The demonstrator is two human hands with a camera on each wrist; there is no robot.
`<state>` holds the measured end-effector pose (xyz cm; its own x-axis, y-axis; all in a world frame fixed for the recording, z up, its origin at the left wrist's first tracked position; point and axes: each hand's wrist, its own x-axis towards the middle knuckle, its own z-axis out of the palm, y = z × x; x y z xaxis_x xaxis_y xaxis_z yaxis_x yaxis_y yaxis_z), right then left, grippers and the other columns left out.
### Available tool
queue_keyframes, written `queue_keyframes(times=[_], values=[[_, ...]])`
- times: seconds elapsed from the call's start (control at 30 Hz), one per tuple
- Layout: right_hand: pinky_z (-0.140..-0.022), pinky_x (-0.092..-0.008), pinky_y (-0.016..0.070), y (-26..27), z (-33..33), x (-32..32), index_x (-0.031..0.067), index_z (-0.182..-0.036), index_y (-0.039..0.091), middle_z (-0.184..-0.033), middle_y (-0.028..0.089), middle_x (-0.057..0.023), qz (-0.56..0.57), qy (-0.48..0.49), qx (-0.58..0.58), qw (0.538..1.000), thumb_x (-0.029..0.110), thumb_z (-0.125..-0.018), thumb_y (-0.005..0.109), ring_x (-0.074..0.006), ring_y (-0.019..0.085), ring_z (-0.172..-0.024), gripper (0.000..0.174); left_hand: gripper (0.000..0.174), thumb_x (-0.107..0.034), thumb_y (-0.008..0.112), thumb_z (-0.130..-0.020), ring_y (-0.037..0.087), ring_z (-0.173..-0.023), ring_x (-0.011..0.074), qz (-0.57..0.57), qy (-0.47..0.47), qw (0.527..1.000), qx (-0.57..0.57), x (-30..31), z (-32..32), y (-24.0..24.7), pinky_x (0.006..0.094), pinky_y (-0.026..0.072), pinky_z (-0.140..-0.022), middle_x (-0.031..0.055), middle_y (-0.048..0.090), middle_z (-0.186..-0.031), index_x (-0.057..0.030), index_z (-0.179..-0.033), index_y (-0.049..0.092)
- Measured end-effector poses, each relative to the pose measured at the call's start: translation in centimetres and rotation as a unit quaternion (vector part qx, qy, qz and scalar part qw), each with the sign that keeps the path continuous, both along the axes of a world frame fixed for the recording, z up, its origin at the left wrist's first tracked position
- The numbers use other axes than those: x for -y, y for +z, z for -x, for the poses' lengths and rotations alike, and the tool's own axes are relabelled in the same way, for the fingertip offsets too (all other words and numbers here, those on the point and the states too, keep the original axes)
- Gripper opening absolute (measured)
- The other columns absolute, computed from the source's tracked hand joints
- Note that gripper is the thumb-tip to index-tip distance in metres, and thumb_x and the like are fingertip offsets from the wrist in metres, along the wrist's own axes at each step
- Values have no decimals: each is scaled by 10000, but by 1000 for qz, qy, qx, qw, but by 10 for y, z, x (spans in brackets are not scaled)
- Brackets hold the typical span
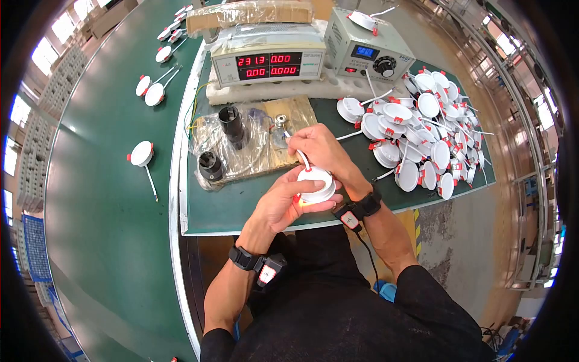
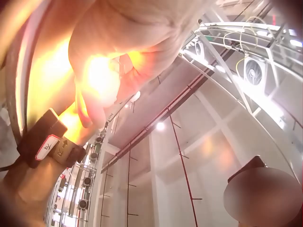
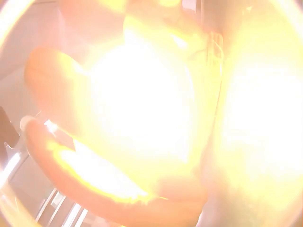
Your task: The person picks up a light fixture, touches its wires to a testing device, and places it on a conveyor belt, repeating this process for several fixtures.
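In the head view my left hand point(image 1: 278, 202) holds a round white downlight point(image 1: 315, 186) with red clips, the thumb over its back and the fingers beneath. The lamp is lit: a glow shows under its edge, and its face point(image 3: 142, 104) washes out much of the right wrist view. Glare from the lamp point(image 2: 100, 78) also spreads in the left wrist view. My right hand point(image 1: 322, 151) pinches the downlight's white cable point(image 1: 303, 158) near its far end, close to a metal contact post point(image 1: 280, 120) on the board. The fingers partly hide the cable's tip.
A wooden board point(image 1: 295, 108) under plastic film carries black cylindrical sockets point(image 1: 230, 123). Behind it stand a meter with red digits point(image 1: 268, 65) and a regulator box point(image 1: 368, 51). Many downlights point(image 1: 428, 105) are piled at right; several more point(image 1: 142, 154) lie on the green belt point(image 1: 114, 241) at left.
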<state>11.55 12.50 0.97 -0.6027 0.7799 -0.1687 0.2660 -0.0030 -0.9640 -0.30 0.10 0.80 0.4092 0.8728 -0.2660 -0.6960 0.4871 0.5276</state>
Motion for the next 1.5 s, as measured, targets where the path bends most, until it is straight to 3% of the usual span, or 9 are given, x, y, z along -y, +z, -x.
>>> queue_keyframes(times=[0.07,0.7,1.0,1.37,1.5], values=[[-461,-284,359,-1,0,1,-39,-727,679,-559,562,-17,-7,-4,0,1000,167,-866,640,-73,485,-504,252,421,-77,606,-981,706,-1058,382,-2,6,1000,10,-1,-1,0,372,647,-883,284,641,-1238,79,-1349,476],[-471,-285,361,-3,0,1,-52,-745,681,-564,553,-22,-41,4,14,999,173,-858,637,-72,474,-516,256,438,-76,609,-983,697,-1079,386,-12,14,1000,9,1,-3,-7,374,643,-891,277,634,-1254,69,-1368,459],[-466,-310,405,-1,0,1,-52,-722,668,-561,585,-53,-38,1,6,999,168,-846,634,-111,527,-499,255,431,-72,601,-978,696,-1078,391,-13,15,1000,6,2,-2,-2,381,641,-892,276,637,-1250,70,-1361,465],[-485,-291,373,-1,0,1,-55,-748,681,-569,558,-32,-52,4,23,998,178,-868,638,-79,486,-527,266,408,-107,610,-991,700,-1066,389,-15,15,1000,3,1,-3,-5,388,641,-889,271,645,-1232,68,-1338,486],[-496,-283,386,-5,-2,-2,-54,-759,693,-580,583,-44,-64,15,7,998,191,-871,634,-83,499,-531,277,521,-306,394,-1088,636,-1149,488,5,10,998,56,2,-2,3,432,615,-938,346,587,-1300,126,-1378,439]])
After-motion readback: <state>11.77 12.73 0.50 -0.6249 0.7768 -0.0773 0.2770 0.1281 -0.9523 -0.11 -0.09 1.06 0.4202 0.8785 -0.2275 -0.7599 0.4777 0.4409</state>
